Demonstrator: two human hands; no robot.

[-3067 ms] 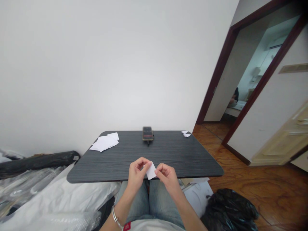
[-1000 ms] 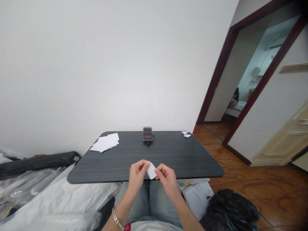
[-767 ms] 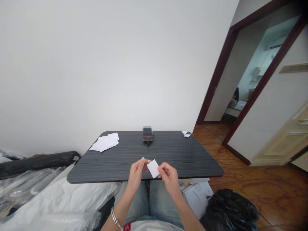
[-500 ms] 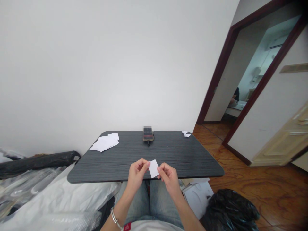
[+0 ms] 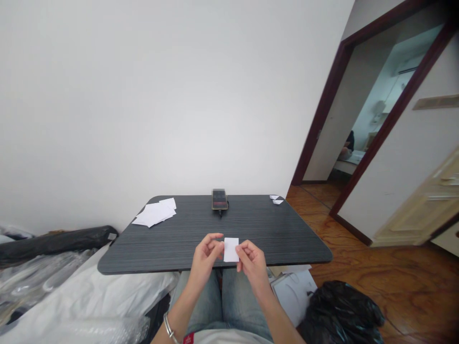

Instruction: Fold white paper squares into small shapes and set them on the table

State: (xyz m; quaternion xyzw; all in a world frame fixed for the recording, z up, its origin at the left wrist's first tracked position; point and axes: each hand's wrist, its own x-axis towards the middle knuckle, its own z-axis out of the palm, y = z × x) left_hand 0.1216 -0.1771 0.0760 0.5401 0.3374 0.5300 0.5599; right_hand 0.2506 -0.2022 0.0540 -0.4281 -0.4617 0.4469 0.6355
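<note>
Paper square [image 5: 231, 250] btwn L hand [image 5: 205, 256], R hand [image 5: 253, 263]; black bag [image 5: 340, 311] on floor [image 5: 401, 267].

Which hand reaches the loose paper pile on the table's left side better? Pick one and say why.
Left, probably. The left hand pinches the white paper square from the side nearer the pile of white paper on the dark table, while the right hand holds the far edge.

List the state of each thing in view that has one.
white paper square, pinched flat between both hands
left hand, gripping the square's left edge
right hand, gripping its right edge
loose paper sheets, fanned, lying unheld
blurred phone, standing upright
black plastic bag, crumpled
</note>
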